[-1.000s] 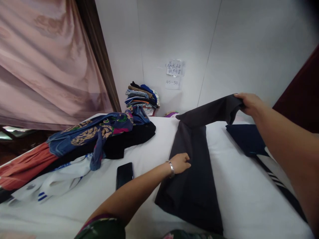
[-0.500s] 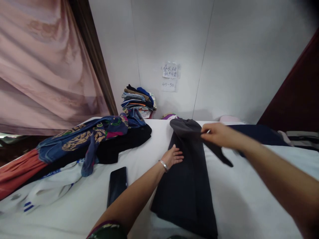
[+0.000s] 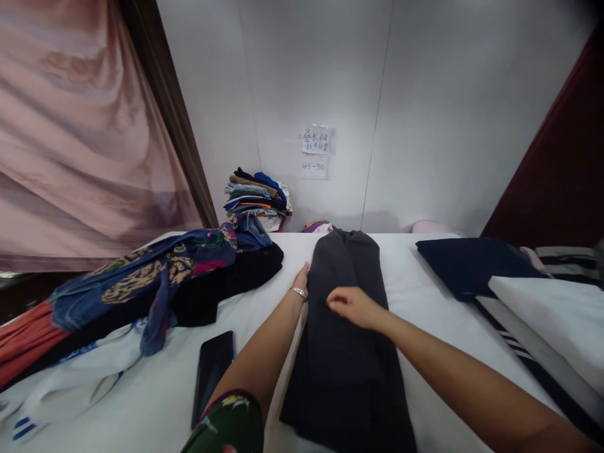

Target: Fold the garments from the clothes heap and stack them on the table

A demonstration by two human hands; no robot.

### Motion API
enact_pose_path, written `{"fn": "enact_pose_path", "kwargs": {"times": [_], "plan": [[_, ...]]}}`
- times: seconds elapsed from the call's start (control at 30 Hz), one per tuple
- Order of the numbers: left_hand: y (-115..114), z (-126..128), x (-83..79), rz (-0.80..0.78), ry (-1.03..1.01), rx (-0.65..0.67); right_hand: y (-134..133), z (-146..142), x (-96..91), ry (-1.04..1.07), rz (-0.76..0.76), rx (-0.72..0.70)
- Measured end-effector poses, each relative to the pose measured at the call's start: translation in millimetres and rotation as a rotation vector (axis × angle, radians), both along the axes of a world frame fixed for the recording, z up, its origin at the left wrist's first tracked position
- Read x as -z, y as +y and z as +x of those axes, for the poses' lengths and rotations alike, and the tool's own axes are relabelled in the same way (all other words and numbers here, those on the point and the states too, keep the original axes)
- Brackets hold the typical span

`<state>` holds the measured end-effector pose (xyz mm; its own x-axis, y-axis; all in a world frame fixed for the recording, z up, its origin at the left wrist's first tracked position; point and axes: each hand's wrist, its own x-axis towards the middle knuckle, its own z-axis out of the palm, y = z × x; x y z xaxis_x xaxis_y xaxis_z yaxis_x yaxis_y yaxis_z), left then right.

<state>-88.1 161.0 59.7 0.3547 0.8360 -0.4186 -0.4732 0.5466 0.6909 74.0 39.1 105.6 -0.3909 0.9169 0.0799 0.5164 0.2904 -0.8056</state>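
Observation:
A dark grey long-sleeved garment (image 3: 344,358) lies lengthwise in front of me, folded into a long strip with one sleeve laid down along it. At its left edge rests my left hand (image 3: 301,281), a bracelet on the wrist, fingers stretched out and pointing away from me. My right hand (image 3: 353,306) is over the middle of the garment with its fingers curled in. Whether any cloth is pinched under those fingers is hidden.
A black phone (image 3: 213,371) lies left of my forearm. Spread garments (image 3: 189,270) cover the left side; folded navy (image 3: 472,261) and white (image 3: 552,314) clothes lie right. Behind stands a clothes stack (image 3: 257,198), below paper notes (image 3: 317,151) on the wall.
My right hand has moved left and down from the garment's right side, and the sleeve it held now lies flat. My left hand has shifted from the cloth to its left edge.

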Motion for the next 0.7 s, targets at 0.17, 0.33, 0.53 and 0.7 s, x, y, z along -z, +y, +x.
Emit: {"fn": "enact_pose_path", "kwargs": {"times": [0.17,0.33,0.53,0.7], "plan": [[34,8,-1.3,-0.01,0.065,-0.011,64,48,14.0,0.04,0.006,0.544],[67,7,2.9,-0.001,0.15,-0.059,83,50,47.3,0.153,-0.203,0.588],[108,32,-7.7,0.124,0.131,-0.011,72,52,73.7,0.372,-0.226,0.601],[123,74,1.6,0.192,0.133,0.083,65,63,88.5,0.239,-0.315,0.58]]}}
